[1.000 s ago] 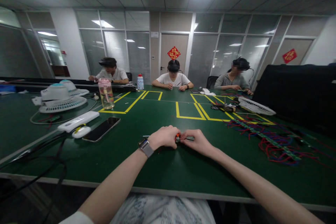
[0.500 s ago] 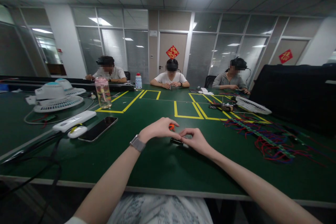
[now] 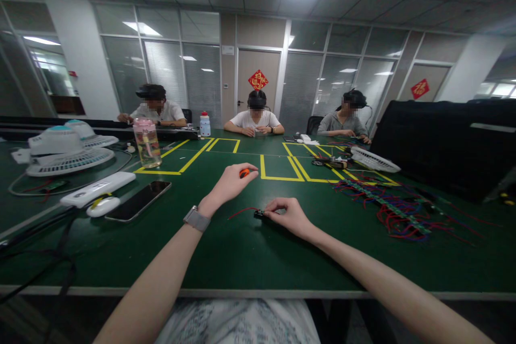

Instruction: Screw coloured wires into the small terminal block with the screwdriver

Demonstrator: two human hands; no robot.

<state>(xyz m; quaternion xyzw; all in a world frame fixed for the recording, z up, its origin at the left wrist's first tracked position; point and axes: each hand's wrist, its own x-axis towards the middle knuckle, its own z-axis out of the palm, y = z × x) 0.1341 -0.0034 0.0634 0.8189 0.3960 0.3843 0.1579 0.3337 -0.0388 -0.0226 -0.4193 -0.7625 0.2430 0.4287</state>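
Observation:
My left hand [image 3: 233, 181], with a grey watch on its wrist, is raised over the green table [image 3: 226, 258], thumb and fingers closed around a small orange object [image 3: 244, 173]. Nearer to me and to the right, my right hand [image 3: 291, 216] pinches a small dark part [image 3: 259, 214] close to the tabletop. A thin red wire [image 3: 242, 210] runs leftward from that part. The two hands are apart, and the tips of the right fingers partly cover the dark part.
Left lie a phone [image 3: 139, 201], a white mouse [image 3: 104, 207], a power strip [image 3: 98, 189], a bottle [image 3: 147, 145] and fans [image 3: 70, 153]. Right are wired circuit boards [image 3: 387, 201], a fan cover [image 3: 374, 160] and a black case [image 3: 443, 145]. Three people sit opposite.
My left hand has moved away from my right hand, up and to the left, with the orange object. The red wire now shows beside the dark part. The view has shifted slightly.

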